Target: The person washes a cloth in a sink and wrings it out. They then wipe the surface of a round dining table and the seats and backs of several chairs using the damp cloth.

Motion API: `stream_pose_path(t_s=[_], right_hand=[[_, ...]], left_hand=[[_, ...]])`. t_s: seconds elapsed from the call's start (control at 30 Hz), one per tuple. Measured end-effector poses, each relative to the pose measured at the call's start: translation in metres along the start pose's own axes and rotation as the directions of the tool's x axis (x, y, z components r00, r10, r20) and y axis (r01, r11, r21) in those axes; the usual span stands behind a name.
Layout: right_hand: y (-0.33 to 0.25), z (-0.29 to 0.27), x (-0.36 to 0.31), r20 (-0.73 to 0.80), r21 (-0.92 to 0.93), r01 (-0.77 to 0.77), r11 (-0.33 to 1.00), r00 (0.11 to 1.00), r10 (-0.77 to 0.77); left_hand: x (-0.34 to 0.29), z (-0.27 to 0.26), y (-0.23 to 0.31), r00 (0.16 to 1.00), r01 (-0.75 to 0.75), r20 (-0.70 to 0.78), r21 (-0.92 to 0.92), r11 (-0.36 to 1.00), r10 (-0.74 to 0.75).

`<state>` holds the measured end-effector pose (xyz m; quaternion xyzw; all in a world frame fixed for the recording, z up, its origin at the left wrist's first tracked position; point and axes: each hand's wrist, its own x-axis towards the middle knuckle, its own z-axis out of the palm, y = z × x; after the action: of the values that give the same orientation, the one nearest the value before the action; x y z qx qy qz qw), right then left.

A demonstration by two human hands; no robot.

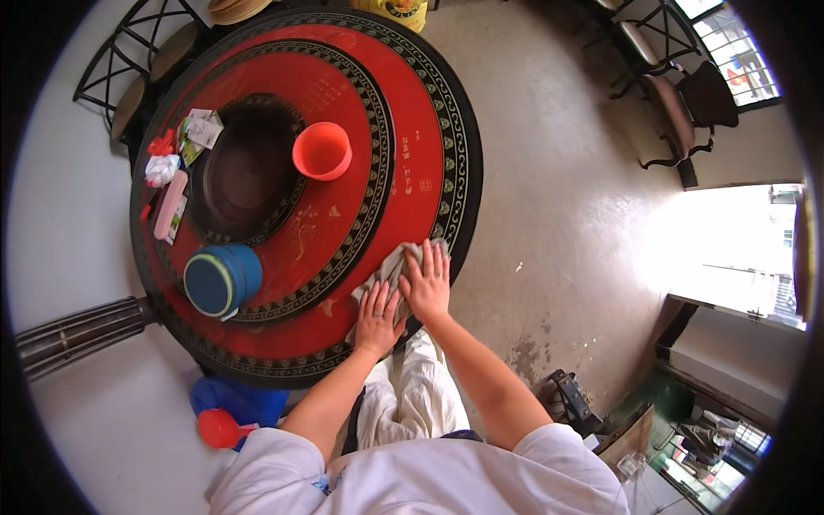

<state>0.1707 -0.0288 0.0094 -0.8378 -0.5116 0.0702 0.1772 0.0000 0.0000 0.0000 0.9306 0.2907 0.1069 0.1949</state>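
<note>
Grey cloth (390,264) lies bunched on the counter (427,176), just outside the near right edge of the inner disc (275,270). Both hands are unclenched on it, palms down: left hand (378,319) nearer the person, right hand (427,279) towards the counter's rim, fingers stretched out, a little parted.

Risks, as I judge them. A hard outward push could carry the cloth over the rim; a push inward could catch a fold on the inner disc's edge. Should that disc turn and swing when knocked, whatever stands on it could shift or tip.

Containers. Blue tub (223,279) sits at the inner disc's near left edge, so a jolt could unseat it; whether its round top is a lid or a base I cannot tell, and its contents stay hidden. Red cup (322,153) stands mouth up on the inner disc's right half; I see nothing inside. Pink case (170,206), at the inner disc's left, looks closed; contents unknown.
</note>
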Motion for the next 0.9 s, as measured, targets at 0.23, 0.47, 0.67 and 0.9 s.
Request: stream_pose_path(t_s=[0.23, 0.47, 0.67, 0.9], right_hand=[[-0.107, 0.025, -0.145, 0.156, 0.041, 0.031, 0.999, 0.987, -0.037], [-0.131, 0.008, -0.19, 0.232, 0.329, 0.003, 0.944, 0.969, -0.084], [-0.16, -0.116, -0.17, 0.184, 0.608, -0.253, 0.753, 0.967, 0.176], [-0.157, -0.211, -0.223, 0.079, 0.576, 0.168, 0.8, 0.963, -0.259]], left_hand=[[-0.165, -0.041, -0.063, 0.996, -0.09, -0.019, 0.075, 0.993, 0.091], [-0.163, -0.089, -0.072, 0.98, 0.168, 0.132, -0.149, 0.974, -0.148], [-0.173, -0.128, -0.028, 0.892, 0.422, 0.227, -0.112, 0.9, -0.39], [-0.129, -0.195, 0.087, 0.543, 0.722, 0.825, -0.362, -0.59, 0.157]])
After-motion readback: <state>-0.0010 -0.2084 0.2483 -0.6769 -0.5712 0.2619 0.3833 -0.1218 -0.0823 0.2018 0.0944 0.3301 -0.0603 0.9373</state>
